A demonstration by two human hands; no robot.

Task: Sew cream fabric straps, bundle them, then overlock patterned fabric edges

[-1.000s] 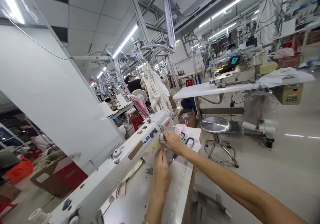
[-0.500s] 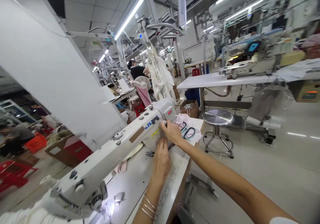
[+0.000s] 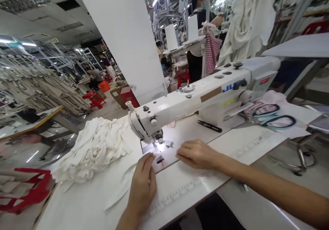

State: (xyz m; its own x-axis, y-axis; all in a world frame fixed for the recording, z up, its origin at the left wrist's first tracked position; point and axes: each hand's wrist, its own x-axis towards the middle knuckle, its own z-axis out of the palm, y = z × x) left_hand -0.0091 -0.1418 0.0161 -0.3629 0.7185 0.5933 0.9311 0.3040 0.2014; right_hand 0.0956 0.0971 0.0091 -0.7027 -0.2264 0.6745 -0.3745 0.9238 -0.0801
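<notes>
A white sewing machine (image 3: 190, 96) stands across the table, its lamp lit at the needle. Just in front of the needle, my left hand (image 3: 144, 182) has its fingers pressed together at the end of a white fabric strip (image 3: 120, 183). My right hand (image 3: 196, 153) rests to the right of the needle plate, fingers curled together; whatever is between them is too small to make out. Between the hands lies a small dark piece (image 3: 159, 159). Black thread snips (image 3: 209, 126) lie under the machine arm.
Gathered cream fabric (image 3: 94, 148) is heaped left of the machine. Large scissors (image 3: 277, 118) lie on pink cloth at the right. A ruler strip (image 3: 177, 193) runs along the table's front. Red stools (image 3: 33, 189) stand at lower left, and a person (image 3: 200, 14) is behind.
The view has swung left. Both hands have left the machine's right end and come to the needle area. My left hand is now at a white strip.
</notes>
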